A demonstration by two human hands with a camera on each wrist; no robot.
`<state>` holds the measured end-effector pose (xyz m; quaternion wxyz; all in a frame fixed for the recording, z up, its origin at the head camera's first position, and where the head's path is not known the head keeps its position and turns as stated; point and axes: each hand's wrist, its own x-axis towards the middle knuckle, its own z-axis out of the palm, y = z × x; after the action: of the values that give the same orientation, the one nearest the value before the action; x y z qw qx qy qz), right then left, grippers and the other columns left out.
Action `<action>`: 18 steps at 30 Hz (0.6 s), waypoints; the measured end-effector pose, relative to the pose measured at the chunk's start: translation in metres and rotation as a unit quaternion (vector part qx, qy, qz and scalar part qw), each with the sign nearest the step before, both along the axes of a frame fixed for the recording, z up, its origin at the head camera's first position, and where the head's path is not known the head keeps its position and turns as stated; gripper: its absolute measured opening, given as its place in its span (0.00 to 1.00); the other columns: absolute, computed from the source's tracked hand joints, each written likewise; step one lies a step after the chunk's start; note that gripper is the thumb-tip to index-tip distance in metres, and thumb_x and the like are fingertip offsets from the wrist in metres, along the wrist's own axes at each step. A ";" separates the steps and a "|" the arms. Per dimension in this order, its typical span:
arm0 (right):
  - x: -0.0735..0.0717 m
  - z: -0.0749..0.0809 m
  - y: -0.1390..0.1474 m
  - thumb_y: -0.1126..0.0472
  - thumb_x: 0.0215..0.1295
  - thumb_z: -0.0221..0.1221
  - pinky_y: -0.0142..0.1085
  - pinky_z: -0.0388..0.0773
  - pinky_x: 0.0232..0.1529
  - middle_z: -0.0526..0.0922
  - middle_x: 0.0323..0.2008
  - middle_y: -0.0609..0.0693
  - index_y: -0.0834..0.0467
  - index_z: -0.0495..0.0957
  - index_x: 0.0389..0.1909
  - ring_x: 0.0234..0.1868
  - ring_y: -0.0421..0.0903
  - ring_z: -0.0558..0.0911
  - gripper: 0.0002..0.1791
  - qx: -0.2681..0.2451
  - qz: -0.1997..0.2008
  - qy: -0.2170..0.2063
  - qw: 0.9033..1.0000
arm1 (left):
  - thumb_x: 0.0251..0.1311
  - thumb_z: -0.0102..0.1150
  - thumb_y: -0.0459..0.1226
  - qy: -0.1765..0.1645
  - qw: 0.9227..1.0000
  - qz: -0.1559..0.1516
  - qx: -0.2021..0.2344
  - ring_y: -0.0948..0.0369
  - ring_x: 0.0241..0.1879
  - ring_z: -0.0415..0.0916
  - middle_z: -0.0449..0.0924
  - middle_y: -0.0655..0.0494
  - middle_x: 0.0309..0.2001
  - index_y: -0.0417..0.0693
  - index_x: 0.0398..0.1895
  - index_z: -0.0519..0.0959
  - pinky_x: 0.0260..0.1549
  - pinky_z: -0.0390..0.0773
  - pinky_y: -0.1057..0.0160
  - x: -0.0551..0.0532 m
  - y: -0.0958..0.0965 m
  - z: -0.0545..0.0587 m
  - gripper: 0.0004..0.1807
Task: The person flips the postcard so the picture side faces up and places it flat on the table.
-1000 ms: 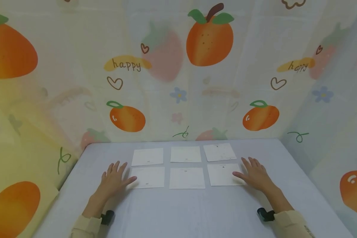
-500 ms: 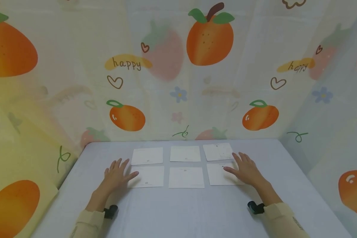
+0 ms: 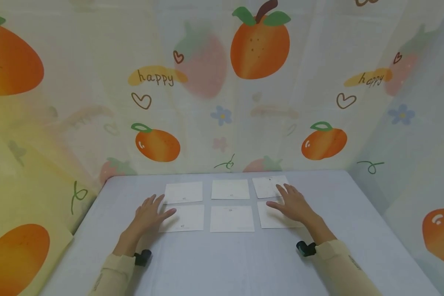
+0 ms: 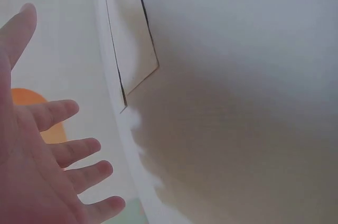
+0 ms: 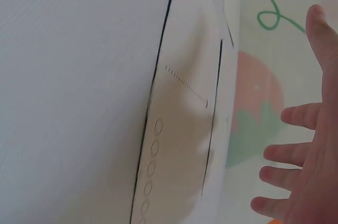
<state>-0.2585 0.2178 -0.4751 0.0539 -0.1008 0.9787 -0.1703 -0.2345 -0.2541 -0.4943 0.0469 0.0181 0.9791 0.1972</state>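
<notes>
Several blank-looking white cards lie in two rows on the table. My left hand (image 3: 149, 213) hovers with fingers spread at the left edge of the front-left card (image 3: 190, 218), just below the back-left card (image 3: 185, 191). Over the front-right card (image 3: 277, 222) hangs my right hand (image 3: 292, 203), partly hiding it and the back-right card (image 3: 264, 187). Between them lie the front-middle card (image 3: 232, 222) and back-middle card (image 3: 230, 189). Neither hand holds anything. In the right wrist view, the nearer card (image 5: 182, 92) bears a row of small printed circles and a dotted line.
A white cloth covers the table (image 3: 214, 263). Behind it and at both sides hangs a fruit-printed curtain (image 3: 203, 135). Each wrist wears a small black camera, one on the left (image 3: 143, 257) and one on the right (image 3: 306, 248).
My right hand has moved left and slightly forward, from the right side of the cards to over them. The left hand has shifted slightly right. The cards lie as before.
</notes>
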 end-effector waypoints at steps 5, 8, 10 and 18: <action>-0.010 -0.001 -0.012 0.30 0.63 0.50 0.67 0.50 0.69 0.54 0.73 0.70 0.63 0.54 0.74 0.74 0.69 0.52 0.51 -0.010 0.014 -0.008 1.000 | 0.60 0.50 0.65 -0.007 1.000 -0.001 0.010 0.33 0.71 0.47 0.50 0.28 0.72 0.38 0.74 0.55 0.65 0.50 0.28 -0.008 -0.001 0.001 0.50; -0.016 0.000 -0.020 0.30 0.63 0.50 0.66 0.51 0.69 0.55 0.73 0.69 0.63 0.54 0.74 0.74 0.68 0.53 0.50 -0.017 0.020 -0.013 1.000 | 0.60 0.50 0.65 -0.013 1.000 0.000 0.014 0.33 0.71 0.48 0.51 0.28 0.72 0.38 0.74 0.55 0.65 0.51 0.28 -0.012 -0.001 0.003 0.50; -0.020 0.000 -0.026 0.30 0.63 0.50 0.66 0.52 0.69 0.55 0.73 0.68 0.62 0.54 0.74 0.74 0.68 0.53 0.50 -0.021 0.023 -0.018 0.999 | 0.60 0.51 0.65 -0.019 1.000 0.004 0.019 0.33 0.71 0.48 0.51 0.28 0.72 0.38 0.74 0.55 0.65 0.50 0.29 -0.014 -0.001 0.003 0.50; -0.032 0.002 -0.047 0.27 0.61 0.50 0.64 0.51 0.70 0.54 0.74 0.66 0.60 0.54 0.75 0.75 0.66 0.52 0.52 -0.026 0.044 -0.029 0.998 | 0.59 0.52 0.65 -0.038 0.998 0.011 0.046 0.33 0.71 0.48 0.51 0.29 0.73 0.38 0.74 0.54 0.65 0.50 0.28 -0.026 0.000 -0.004 0.51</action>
<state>-0.2910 0.1709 -0.4726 0.0875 -0.1398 0.9667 -0.1958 -0.2602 -0.2536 -0.4979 0.0806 0.0020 0.9666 0.2433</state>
